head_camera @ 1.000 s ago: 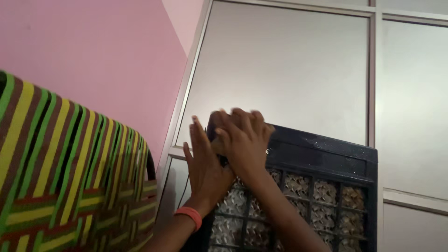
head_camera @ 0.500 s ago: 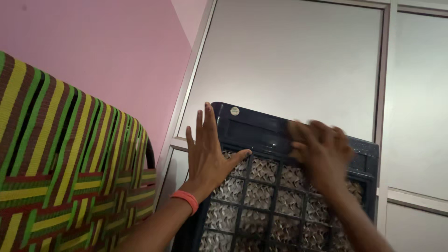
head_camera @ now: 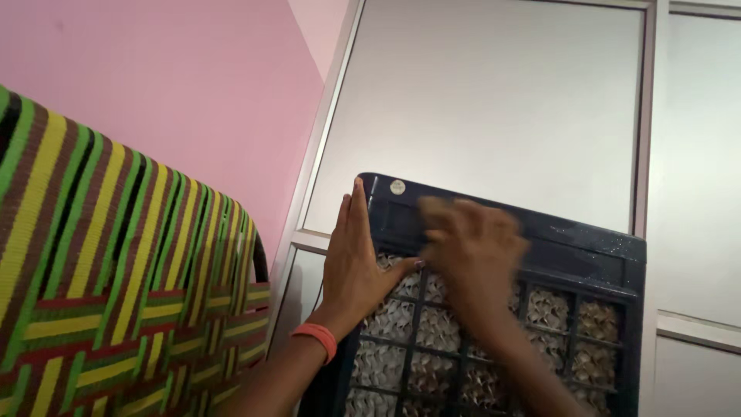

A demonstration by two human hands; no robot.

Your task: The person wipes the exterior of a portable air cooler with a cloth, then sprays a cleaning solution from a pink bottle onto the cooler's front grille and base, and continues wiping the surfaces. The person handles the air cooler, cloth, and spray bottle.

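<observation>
- The dark grille panel [head_camera: 571, 255] is braced at its left edge by the flat left hand [head_camera: 356, 266].
- Its upper band is covered by the blurred right hand [head_camera: 469, 251].

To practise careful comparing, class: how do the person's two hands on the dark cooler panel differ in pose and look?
The left hand lies flat and sharp along the cooler panel's left edge, fingers pointing up; the right hand is blurred over the panel's upper middle. The left wrist carries an orange band; the right wrist shows none. Both are bare and lie against the same grille panel.
</observation>
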